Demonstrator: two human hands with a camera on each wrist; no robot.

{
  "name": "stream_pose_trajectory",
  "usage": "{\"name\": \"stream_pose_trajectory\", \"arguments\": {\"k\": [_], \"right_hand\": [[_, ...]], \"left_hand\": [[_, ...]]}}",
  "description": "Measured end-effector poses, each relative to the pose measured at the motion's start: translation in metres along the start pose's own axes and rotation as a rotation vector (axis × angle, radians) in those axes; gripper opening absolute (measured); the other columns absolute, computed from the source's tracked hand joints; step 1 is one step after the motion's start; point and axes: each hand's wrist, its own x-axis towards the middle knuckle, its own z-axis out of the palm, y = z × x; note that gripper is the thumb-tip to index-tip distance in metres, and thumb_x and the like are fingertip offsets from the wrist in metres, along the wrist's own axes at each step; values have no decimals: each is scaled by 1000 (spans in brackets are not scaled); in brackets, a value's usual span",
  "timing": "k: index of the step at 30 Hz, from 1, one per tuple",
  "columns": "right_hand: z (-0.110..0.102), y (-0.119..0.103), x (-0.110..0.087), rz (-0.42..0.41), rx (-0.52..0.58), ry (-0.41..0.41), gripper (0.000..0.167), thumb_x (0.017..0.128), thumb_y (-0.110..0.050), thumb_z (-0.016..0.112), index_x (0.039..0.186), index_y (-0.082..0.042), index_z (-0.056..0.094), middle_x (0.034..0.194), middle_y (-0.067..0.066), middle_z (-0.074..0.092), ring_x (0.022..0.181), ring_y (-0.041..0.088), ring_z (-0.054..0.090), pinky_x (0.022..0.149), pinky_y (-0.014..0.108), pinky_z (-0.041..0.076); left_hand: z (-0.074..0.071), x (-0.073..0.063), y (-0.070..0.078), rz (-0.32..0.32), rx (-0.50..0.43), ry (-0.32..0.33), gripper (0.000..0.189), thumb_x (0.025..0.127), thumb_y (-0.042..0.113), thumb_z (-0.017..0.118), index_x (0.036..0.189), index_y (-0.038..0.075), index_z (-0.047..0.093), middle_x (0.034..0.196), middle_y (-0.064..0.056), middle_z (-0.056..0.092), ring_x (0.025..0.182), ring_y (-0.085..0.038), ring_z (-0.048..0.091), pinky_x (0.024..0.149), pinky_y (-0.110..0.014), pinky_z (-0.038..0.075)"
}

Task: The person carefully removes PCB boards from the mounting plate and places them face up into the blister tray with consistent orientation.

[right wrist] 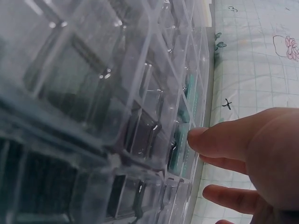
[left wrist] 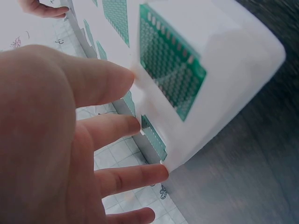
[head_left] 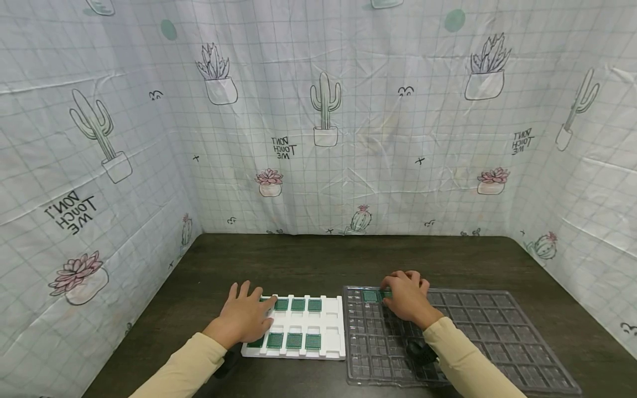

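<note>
My left hand [head_left: 244,318] lies over the left end of a white tray [head_left: 332,326] with its fingers spread. In the left wrist view, its thumb and fingertips touch or nearly touch the tray's edge beside a green circuit board [left wrist: 170,65]. Several such boards, with rows of pads, sit in the tray's two rows. My right hand [head_left: 409,296] is at the back row of a clear plastic compartment tray [head_left: 468,326]. Its thumb and index finger touch a green board [right wrist: 178,149] lying in a compartment, partly hidden by the hand. Another green board [head_left: 370,297] lies just left of it.
Both trays lie side by side on a dark wooden table [head_left: 298,257]. The white tray's right-end slots hold no boards. A patterned white cloth [head_left: 373,166] hangs behind and along both sides of the table.
</note>
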Motion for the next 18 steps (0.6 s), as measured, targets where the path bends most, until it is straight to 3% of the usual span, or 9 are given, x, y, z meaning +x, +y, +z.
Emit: {"name": "stream_pose_trajectory", "arguments": {"k": [18], "right_hand": [[1, -16, 1, -51, 65, 1, 27, 84, -17, 76, 110, -12, 70, 140, 22, 51, 131, 52, 30, 96, 71, 22]], "left_hand": [[2, 1, 0, -2, 0, 3, 50, 95, 43, 59, 139, 22, 55, 144, -14, 50, 140, -47, 32, 114, -68, 20]]}}
